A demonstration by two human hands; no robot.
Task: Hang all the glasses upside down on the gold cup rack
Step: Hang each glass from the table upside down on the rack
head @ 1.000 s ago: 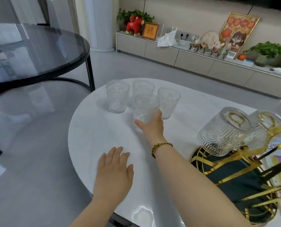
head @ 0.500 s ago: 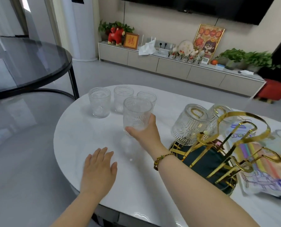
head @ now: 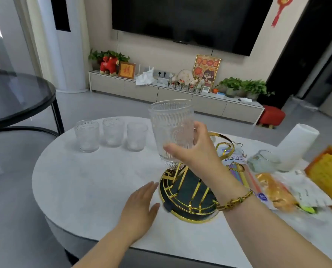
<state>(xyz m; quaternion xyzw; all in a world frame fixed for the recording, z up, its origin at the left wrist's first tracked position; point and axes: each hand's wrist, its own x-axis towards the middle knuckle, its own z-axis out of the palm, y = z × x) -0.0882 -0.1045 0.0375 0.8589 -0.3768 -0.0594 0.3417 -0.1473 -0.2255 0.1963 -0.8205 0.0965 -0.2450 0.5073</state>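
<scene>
My right hand (head: 195, 149) grips a ribbed clear glass (head: 171, 128), held upright in the air above the gold cup rack (head: 188, 196). The rack has gold arms on a round dark base with a gold rim; my right arm hides much of it, and whatever hangs on it is hidden too. Three more clear glasses (head: 111, 135) stand upright in a row on the white table, to the left of the rack. My left hand (head: 140, 207) lies flat on the table with fingers together, just left of the rack's base, holding nothing.
The white oval table (head: 84, 186) carries snack packets (head: 277, 192), an orange bag (head: 329, 175), a small glass bowl (head: 263, 160) and a white cylinder (head: 296, 146) on its right side. A dark round glass table (head: 16, 97) stands at the left. A TV cabinet lines the far wall.
My right hand has lifted the glass off the table and carried it right, up over the rack. My left hand slid right toward the rack's base. The view has tilted up.
</scene>
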